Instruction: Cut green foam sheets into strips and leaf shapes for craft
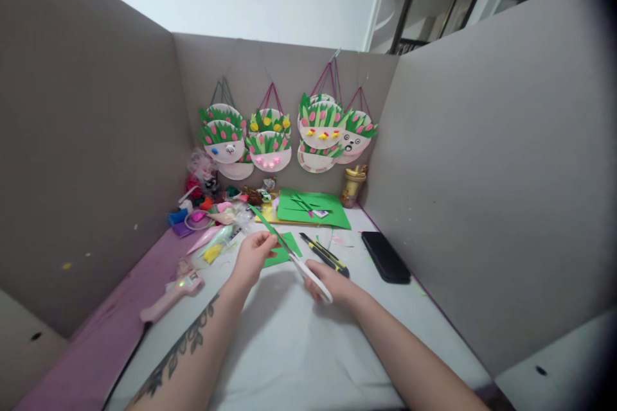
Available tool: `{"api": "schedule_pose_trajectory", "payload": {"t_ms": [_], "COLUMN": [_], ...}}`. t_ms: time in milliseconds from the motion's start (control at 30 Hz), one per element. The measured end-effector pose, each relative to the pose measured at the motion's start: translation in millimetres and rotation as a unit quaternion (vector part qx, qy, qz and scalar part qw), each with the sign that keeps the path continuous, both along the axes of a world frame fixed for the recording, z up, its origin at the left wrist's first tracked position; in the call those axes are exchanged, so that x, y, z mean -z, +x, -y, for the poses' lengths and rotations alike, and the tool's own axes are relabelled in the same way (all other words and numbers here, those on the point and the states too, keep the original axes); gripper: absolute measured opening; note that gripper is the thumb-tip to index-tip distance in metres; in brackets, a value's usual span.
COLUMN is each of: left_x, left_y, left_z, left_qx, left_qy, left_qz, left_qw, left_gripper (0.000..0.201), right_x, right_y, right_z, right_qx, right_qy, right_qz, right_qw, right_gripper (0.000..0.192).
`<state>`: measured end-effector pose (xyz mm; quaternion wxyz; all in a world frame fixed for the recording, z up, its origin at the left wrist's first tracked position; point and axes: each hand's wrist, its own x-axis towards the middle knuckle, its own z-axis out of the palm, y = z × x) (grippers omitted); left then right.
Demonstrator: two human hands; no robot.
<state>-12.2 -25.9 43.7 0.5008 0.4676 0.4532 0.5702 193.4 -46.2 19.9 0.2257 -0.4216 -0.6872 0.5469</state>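
Note:
My left hand pinches a long thin green paper strip that slants up to the left. My right hand grips white-handled scissors, whose blades point at the strip near my left fingers. A small piece of green paper lies on the white table just behind both hands.
A yellow-black utility knife, a black phone, a green paper sheet, a pink glue gun and a heap of craft supplies lie around. Decorated paper-plate baskets hang on the grey back partition. Grey walls enclose three sides.

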Motion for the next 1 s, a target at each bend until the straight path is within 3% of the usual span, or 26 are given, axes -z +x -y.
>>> {"api": "schedule_pose_trajectory", "payload": {"t_ms": [233,467,1000], "left_x": [-2.5,-5.1,-1.9], "left_y": [0,-9,-2], "left_z": [2,-1,1], "left_qx": [-0.004,-0.051,-0.024], "left_qy": [-0.011,-0.002,-0.008], "left_qz": [-0.009,-0.009,-0.001], "left_qw": [1.0,0.999,1.0], "left_gripper": [0.036,0.038,0.034], "right_x": [-0.2,3.5,9.2], "right_y": [2,5,0], "right_z": [0,-1,-5], "right_qx": [0.008,0.001,0.007], "right_qy": [0.011,0.002,-0.016], "right_qz": [0.014,0.014,-0.002], "right_qw": [1.0,1.0,1.0], "right_gripper": [0.016,0.019,0.018]}}
